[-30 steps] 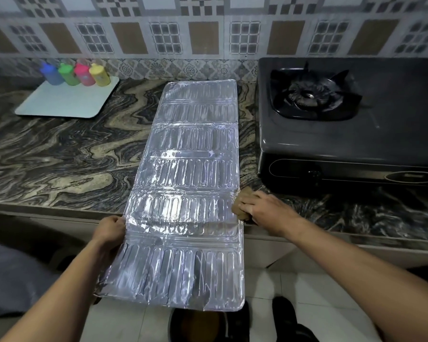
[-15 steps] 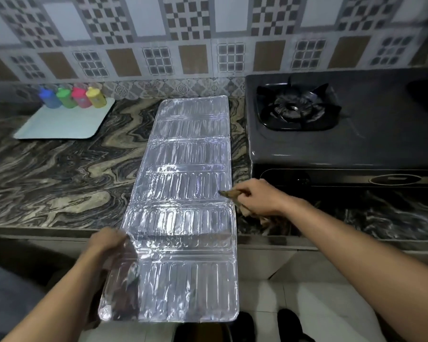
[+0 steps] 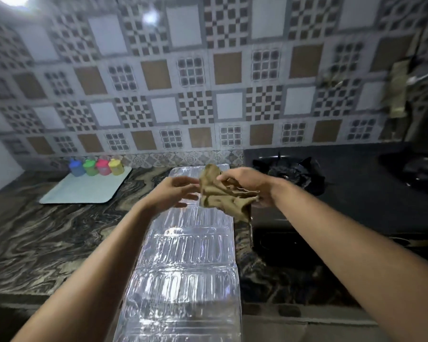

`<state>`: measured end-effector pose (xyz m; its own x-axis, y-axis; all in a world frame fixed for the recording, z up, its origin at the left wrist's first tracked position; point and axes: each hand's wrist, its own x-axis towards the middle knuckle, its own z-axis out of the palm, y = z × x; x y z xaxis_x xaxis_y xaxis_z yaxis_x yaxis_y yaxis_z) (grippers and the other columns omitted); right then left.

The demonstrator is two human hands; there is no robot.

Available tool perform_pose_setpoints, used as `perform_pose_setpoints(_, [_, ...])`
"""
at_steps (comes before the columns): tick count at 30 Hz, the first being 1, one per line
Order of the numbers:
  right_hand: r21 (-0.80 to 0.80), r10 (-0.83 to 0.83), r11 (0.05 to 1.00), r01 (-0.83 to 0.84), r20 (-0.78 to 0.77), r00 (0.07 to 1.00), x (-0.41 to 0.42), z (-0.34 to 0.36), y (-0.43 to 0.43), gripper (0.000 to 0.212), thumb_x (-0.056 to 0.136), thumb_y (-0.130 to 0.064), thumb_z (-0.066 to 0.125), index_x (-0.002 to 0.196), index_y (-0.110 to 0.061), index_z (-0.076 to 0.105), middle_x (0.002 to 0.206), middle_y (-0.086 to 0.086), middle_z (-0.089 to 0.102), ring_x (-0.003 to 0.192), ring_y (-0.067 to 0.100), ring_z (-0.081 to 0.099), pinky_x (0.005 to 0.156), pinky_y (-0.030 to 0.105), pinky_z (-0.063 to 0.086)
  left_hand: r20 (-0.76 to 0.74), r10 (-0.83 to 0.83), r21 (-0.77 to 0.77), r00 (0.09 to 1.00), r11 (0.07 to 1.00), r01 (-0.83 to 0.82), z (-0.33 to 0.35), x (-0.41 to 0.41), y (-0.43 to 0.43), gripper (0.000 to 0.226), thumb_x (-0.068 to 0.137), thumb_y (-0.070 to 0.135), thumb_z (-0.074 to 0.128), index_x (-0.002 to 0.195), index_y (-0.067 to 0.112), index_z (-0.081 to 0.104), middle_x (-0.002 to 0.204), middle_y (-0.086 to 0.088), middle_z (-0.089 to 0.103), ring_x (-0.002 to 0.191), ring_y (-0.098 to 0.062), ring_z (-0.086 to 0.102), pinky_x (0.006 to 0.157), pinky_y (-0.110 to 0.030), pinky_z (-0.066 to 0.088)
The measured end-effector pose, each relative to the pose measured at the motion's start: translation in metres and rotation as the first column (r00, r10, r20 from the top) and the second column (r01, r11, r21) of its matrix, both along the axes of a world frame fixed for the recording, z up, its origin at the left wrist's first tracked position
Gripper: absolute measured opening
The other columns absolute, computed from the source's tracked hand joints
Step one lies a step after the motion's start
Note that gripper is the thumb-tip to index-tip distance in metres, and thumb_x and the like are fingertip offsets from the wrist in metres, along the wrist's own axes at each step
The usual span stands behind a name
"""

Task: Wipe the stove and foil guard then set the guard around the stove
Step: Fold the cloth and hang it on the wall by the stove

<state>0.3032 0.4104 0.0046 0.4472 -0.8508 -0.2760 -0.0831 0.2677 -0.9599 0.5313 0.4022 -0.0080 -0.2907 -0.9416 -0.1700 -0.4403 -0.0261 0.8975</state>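
Evidently we have the crumpled olive-brown wiping cloth (image 3: 223, 193) lifted into the air between our two hands, above the far end of the long ribbed silver foil guard (image 3: 185, 267). We judge it is held up like this so it can be opened out or refolded into a fresh face for wiping, though we cannot be sure of that.

Our right hand (image 3: 247, 183) is closed in a pinch on the cloth's upper right part, thumb and fingertips gathered on the fabric while the rest hangs loose below. Our left hand (image 3: 176, 192) is partly open, fingers spread and reaching toward the cloth's left edge; the view is blurred there, so we cannot tell whether the fingertips have reached the fabric, and we see no firm hold.

The foil guard lies flat and unfolded on the dark marbled stone counter (image 3: 47, 243), running from the wall tiles toward us with its near end past the counter edge. That flat lie suits wiping, we think. The black gas stove (image 3: 356, 206) stands just beside it on the right, and the guard is not yet set up around it. Four small coloured cups (image 3: 95, 167) stand on a pale tray (image 3: 84, 191) well off to the left.
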Motion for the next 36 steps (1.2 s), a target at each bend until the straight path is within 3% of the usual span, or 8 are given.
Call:
perform_pose_setpoints(5, [-0.148,-0.162,0.979,0.142,-0.133,0.978,-0.027,0.048,0.004,0.043,0.1,-0.026,0.043,0.058,-0.021,0.051,0.052,-0.002,0.05,0.049,0.013,0.049,0.062,0.03,0.044,-0.048,-0.032,-0.118,0.998,0.993,0.027,0.037,-0.03,-0.017,0.013,0.093,0.025,0.062,0.094,0.011,0.064,0.098,-0.004,0.072,0.096,-0.016,0.066,0.09,-0.038,0.05])
perform_pose_setpoints(10, [-0.426,-0.324,0.89,0.162,-0.343,0.882,-0.072,0.063,-0.002,0.036,0.107,-0.03,0.038,0.096,-0.007,0.063,0.079,0.009,0.058,0.071,0.023,0.056,0.07,0.035,0.046,0.024,-0.092,-0.33,0.995,0.939,0.095,0.076,-0.081,-0.027,0.011,0.095,0.021,0.058,0.086,0.015,0.061,0.087,0.0,0.067,0.082,-0.017,0.063,0.074,-0.033,0.053])
perform_pose_setpoints(16, [-0.546,-0.459,0.76,0.353,-0.065,0.886,-0.13,0.042,0.0,0.031,0.102,-0.047,0.048,0.108,-0.025,0.07,0.105,0.0,0.071,0.098,0.017,0.067,0.091,0.039,0.053,0.153,0.024,-0.477,0.988,0.878,0.052,0.118,-0.165,-0.04,0.013,0.089,0.028,0.059,0.09,0.016,0.062,0.078,-0.002,0.07,0.065,-0.017,0.061,0.061,-0.034,0.053])
perform_pose_setpoints(19, [-0.678,-0.503,0.569,0.465,0.16,0.849,-0.159,0.023,0.003,0.01,0.1,-0.036,0.058,0.106,-0.038,0.065,0.104,-0.003,0.067,0.086,0.001,0.067,0.073,0.027,0.055,0.05,0.036,-0.446,0.998,0.895,-0.01,0.134,-0.209,-0.049,0.016,0.088,0.027,0.061,0.089,0.012,0.065,0.083,-0.009,0.072,0.066,-0.019,0.064,0.07,-0.045,0.06])
perform_pose_setpoints(21, [-0.811,-0.619,0.393,0.433,0.114,0.777,-0.177,0.018,0.007,0.05,0.091,-0.045,0.069,0.133,-0.028,0.05,0.128,0.002,0.054,0.11,0.004,0.058,0.085,0.026,0.052,0.001,0.039,-0.424,0.999,0.905,-0.035,0.141,-0.232,-0.054,0.015,0.087,0.028,0.062,0.084,0.014,0.066,0.084,-0.009,0.071,0.072,-0.022,0.065,0.075,-0.047,0.06])
perform_pose_setpoints(24, [-0.972,-0.711,0.138,0.188,0.035,0.702,-0.214,0.019,0.009,0.071,0.076,-0.052,0.076,0.133,-0.022,0.045,0.128,-0.002,0.046,0.114,0.015,0.049,0.091,0.029,0.046,-0.065,0.044,-0.396,0.997,0.916,-0.067,0.149,-0.273,-0.063,0.015,0.088,0.026,0.063,0.078,0.015,0.064,0.083,-0.009,0.069,0.075,-0.022,0.064,0.071,-0.037,0.058])
perform_pose_setpoints(30, [-0.886,-0.757,0.323,0.334,-0.03,0.653,-0.275,0.025,-0.02,0.039,0.077,-0.034,0.082,0.1,-0.029,0.051,0.09,-0.012,0.059,0.074,0.007,0.06,0.058,0.029,0.053,-0.183,0.111,-0.375,0.977,0.911,-0.174,0.159,-0.354,-0.086,0.01,0.084,0.017,0.062,0.075,0.011,0.062,0.083,-0.018,0.071,0.073,-0.029,0.068,0.073,-0.046,0.059])
perform_pose_setpoints(36, [-0.7,-0.685,0.575,0.424,-0.127,0.718,-0.365,0.049,-0.067,0.017,0.088,-0.037,0.072,0.095,-0.022,0.067,0.091,-0.003,0.069,0.085,0.016,0.067,0.065,0.03,0.053,-0.232,0.305,-0.375,0.924,0.848,-0.375,0.153,-0.403,-0.108,0.014,0.088,0.017,0.062,0.077,0.01,0.066,0.083,-0.014,0.073,0.072,-0.023,0.071,0.07,-0.036,0.061])
